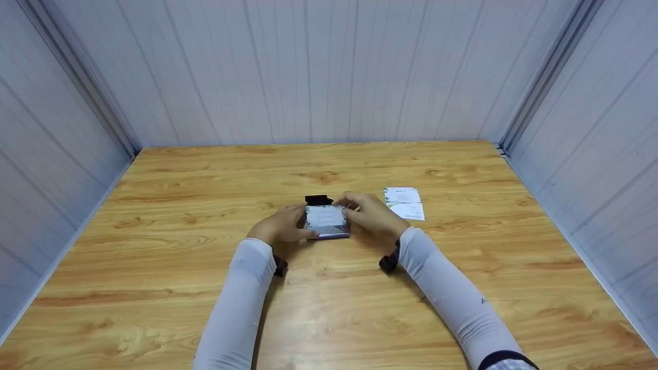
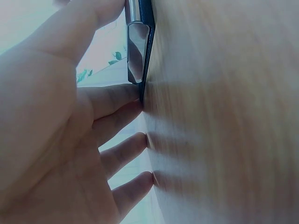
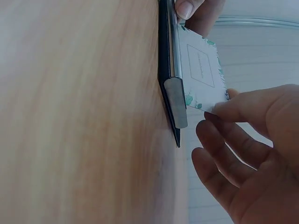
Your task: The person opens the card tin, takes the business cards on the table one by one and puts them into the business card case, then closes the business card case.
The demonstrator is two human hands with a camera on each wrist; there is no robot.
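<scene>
A business card case with a shiny metal body and a black cover lies opened on the wooden table. My left hand grips its left side, the thumb on the near edge and other fingers toward the far edge. In the left wrist view two further fingertips touch the table beside the case. A white card with green leaf print stands tilted out of the metal body. My right hand pinches that card by a corner between thumb and forefinger. The card's lower edge is hidden by the case.
Two white printed cards, a farther one and a nearer one, lie on the table to the right of my right hand. Pale panel walls stand behind the table and along both sides.
</scene>
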